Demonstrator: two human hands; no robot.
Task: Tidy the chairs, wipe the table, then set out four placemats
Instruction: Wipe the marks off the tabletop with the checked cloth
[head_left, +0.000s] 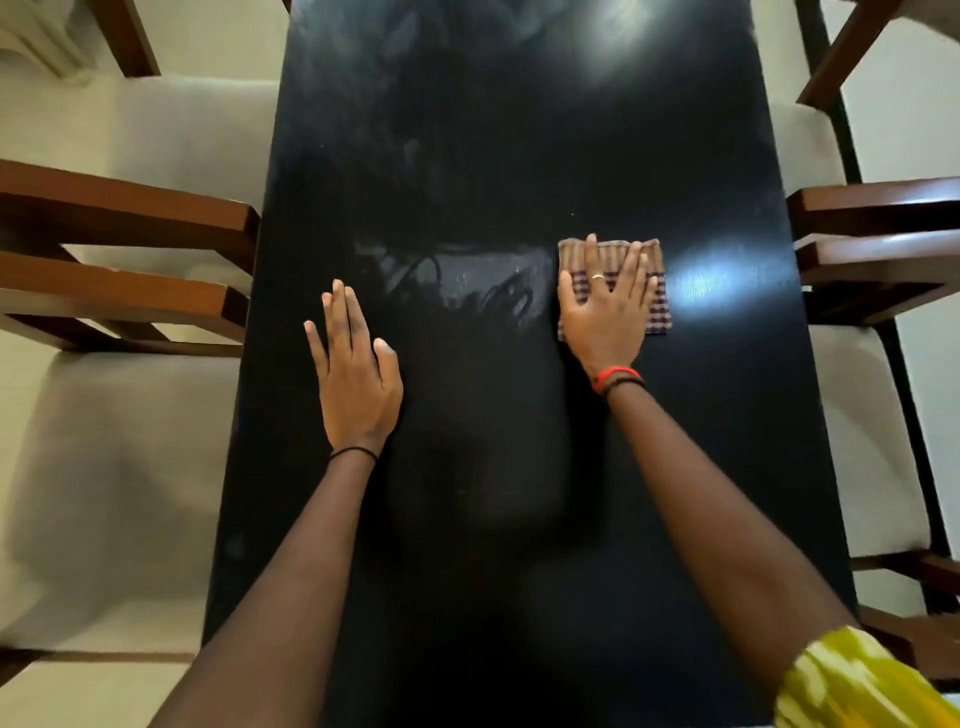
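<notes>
Left hand: the left hand lay flat on the table, palm down, fingers straight and close together, thumb out to the side; it held nothing. A thin dark band circled its wrist.
Right hand: the right hand pressed flat on the cloth with fingers spread wide, grasping nothing. It wore a ring on one finger and red and dark bands at the wrist; a yellow-green patterned sleeve showed at the lower right corner.
Left chairs: two chairs with brown wooden frames and cream seat cushions stood along the left side, their seats tucked up to the table's edge.
Table: the black table ran long and narrow away from the person. Its glossy top showed hazy wipe streaks between the hands and fainter smears farther up, plus bright reflections of light near the far end and beside the cloth.
Cloth: the folded cloth, striped in tan and purple, lay flat under the right hand on the right half of the table, its far and right edges sticking out past the fingers. It sat inboard of the right edge.
Right chairs: two more matching chairs stood close along the right edge.
Containers: none could be seen on the table.
Open room: apart from the hands and cloth, the tabletop was bare, with clear surface ahead of both hands and between them.
</notes>
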